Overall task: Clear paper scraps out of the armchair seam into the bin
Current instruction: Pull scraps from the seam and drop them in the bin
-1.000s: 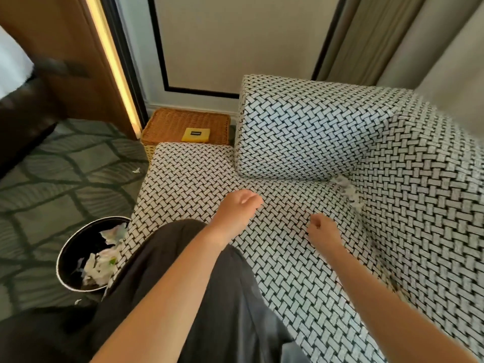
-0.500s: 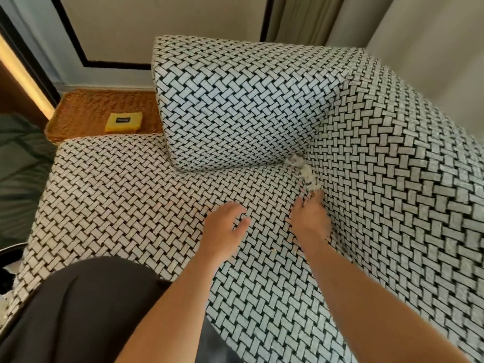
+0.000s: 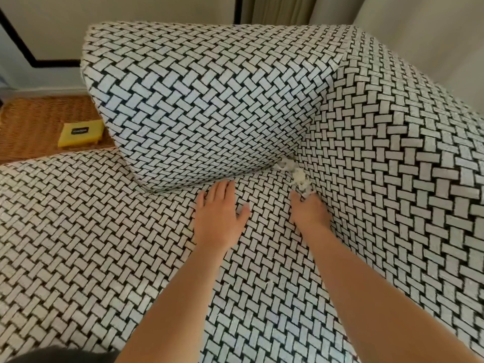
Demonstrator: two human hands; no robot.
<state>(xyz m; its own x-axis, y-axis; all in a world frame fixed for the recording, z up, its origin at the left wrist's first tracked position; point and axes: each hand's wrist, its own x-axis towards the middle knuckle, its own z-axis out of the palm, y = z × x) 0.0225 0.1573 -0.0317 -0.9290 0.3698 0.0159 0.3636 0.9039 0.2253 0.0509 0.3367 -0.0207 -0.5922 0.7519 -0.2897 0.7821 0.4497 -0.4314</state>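
White paper scraps sit wedged in the seam where the armchair seat meets the backrest and the cushion. My right hand reaches into that seam, its fingertips on the lowest scraps; whether they pinch paper is hidden. My left hand lies flat on the seat with fingers straight, just left of the seam. The bin is out of view.
A wicker side table with a yellow box stands at the left behind the seat. Curtains hang behind the backrest. The wall is at the back.
My view has swung right, away from the bin on the floor. Both hands moved forward to the seam; the right hand now touches the scraps and the left rests flat on the seat.
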